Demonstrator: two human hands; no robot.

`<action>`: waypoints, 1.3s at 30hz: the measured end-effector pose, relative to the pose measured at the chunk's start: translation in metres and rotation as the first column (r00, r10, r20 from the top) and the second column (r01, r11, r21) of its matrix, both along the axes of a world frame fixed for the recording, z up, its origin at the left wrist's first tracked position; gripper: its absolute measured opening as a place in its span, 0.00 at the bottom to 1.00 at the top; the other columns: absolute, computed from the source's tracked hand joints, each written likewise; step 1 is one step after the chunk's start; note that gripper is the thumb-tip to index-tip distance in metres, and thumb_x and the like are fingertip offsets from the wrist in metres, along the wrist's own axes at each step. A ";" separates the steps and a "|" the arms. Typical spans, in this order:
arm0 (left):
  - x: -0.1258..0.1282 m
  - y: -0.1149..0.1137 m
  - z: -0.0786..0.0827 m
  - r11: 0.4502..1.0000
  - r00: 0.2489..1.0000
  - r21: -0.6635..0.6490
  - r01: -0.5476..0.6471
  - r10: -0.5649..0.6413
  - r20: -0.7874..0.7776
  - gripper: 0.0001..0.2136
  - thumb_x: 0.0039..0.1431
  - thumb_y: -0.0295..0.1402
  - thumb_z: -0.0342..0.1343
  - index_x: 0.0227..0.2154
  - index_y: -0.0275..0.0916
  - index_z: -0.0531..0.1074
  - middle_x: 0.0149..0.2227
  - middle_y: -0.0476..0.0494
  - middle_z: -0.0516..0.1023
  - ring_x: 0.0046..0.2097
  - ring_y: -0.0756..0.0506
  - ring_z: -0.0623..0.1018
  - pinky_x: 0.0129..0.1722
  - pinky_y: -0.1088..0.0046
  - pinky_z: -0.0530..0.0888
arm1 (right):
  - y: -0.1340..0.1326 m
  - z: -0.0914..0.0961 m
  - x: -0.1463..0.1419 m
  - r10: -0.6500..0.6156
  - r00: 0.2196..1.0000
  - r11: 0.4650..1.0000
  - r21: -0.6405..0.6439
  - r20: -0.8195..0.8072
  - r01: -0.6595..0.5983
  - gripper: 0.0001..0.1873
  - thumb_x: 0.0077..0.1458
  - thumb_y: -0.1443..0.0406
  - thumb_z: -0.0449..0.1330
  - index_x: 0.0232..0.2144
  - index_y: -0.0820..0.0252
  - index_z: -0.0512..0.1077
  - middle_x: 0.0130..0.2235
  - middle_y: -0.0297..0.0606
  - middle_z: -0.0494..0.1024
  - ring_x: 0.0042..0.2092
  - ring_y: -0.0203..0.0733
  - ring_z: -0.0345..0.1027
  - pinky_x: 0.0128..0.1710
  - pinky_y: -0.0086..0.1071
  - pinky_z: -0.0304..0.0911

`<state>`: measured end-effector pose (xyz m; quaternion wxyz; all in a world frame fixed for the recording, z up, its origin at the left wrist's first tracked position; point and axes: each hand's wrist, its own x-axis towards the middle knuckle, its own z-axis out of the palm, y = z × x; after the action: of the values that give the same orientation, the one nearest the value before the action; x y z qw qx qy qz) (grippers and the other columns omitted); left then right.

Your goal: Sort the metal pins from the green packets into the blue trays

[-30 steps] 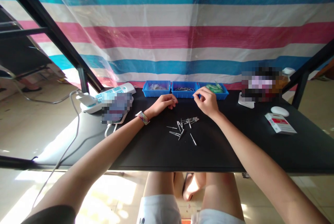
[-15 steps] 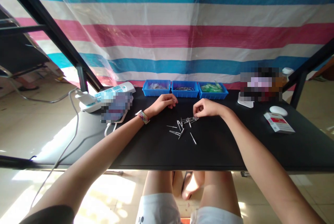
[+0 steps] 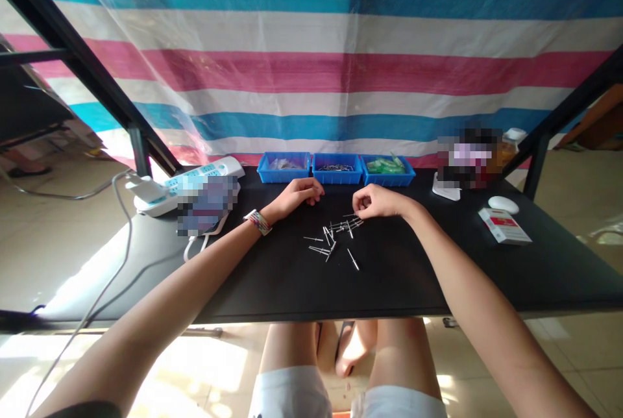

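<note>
Several silver pop rivets lie in a loose scatter on the black table. At the far right of the scatter, my right hand is closed in a pinch. A thin rivet sticks out to the left from under its fingertips. My left hand, with a woven band at the wrist, rests behind and left of the rivets. Its fingers are curled, and whatever they may hold is hidden. Just beyond the hands stands a blue bin with more metal pieces in it.
A left blue bin holds clear bags, and a right blue bin holds green packets. A power strip with a cable lies at the left. A small box and a white mouse are at the right.
The whole view has shifted a little to the left. A rivet now shows at my right fingertips, slightly apart from the others. My left hand stays curled in its place.
</note>
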<state>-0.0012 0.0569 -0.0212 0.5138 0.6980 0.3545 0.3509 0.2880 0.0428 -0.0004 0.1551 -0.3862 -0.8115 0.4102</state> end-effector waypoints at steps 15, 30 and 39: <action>0.001 0.001 -0.003 0.999 0.996 0.026 0.042 -0.039 -0.080 0.22 0.62 0.51 0.60 0.31 0.34 0.80 0.30 0.42 0.80 0.31 0.48 0.75 0.34 0.72 0.72 | -0.009 -0.030 -0.052 -0.309 0.812 0.947 -0.083 -0.495 0.309 0.18 0.47 0.53 0.73 0.31 0.57 0.74 0.26 0.33 0.77 0.27 0.40 0.73 0.23 0.30 0.63; 0.001 -0.001 0.000 0.998 0.994 0.052 0.035 -0.029 -0.107 0.16 0.55 0.45 0.68 0.31 0.34 0.79 0.26 0.47 0.77 0.29 0.50 0.73 0.30 0.75 0.67 | -0.006 -0.036 -0.055 -0.343 0.747 0.924 -0.062 -0.569 0.377 0.12 0.51 0.57 0.70 0.33 0.58 0.75 0.32 0.34 0.78 0.27 0.37 0.71 0.26 0.31 0.68; 0.004 -0.003 0.000 0.999 0.997 0.036 -0.009 0.012 -0.079 0.19 0.50 0.46 0.72 0.28 0.34 0.76 0.26 0.49 0.75 0.28 0.51 0.72 0.30 0.76 0.66 | -0.004 -0.037 -0.056 -0.371 0.720 0.917 -0.111 -0.586 0.382 0.10 0.47 0.60 0.69 0.30 0.58 0.74 0.29 0.33 0.76 0.27 0.36 0.71 0.26 0.30 0.67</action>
<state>0.0029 0.0540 -0.0215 0.4849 0.7185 0.3721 0.3319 0.2320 0.0392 -0.0372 0.4854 -0.3926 -0.6290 0.4632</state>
